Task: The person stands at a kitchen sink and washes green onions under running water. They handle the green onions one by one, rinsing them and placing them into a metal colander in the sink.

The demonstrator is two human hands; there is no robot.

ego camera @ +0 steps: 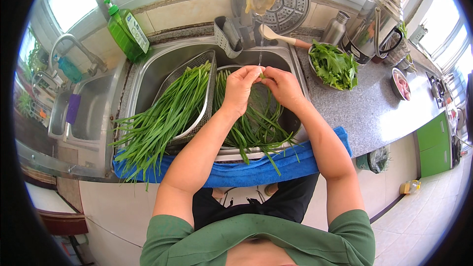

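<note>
Under a thin stream of running water (261, 40), my left hand (238, 90) and my right hand (284, 88) meet fingertip to fingertip. Both pinch a small green piece (262, 75), likely a chive stalk, mostly hidden by the fingers. Below them, a round metal basin (232, 68) in the stainless steel sink (146, 77) holds loose long chives (255, 127), some hanging over the front rim. To the left, a tilted perforated metal basket (210, 94) carries a thick bunch of chives (173, 107), their leaf ends spilling over the sink's front edge.
A blue towel (236, 173) lines the front edge. Behind stand a green soap bottle (127, 33), a sponge caddy (228, 38) and a round steamer rack (292, 3). On the right counter are a bowl of leafy greens (334, 66), a spoon (282, 37), a metal flask (335, 27) and a meat bowl (401, 84).
</note>
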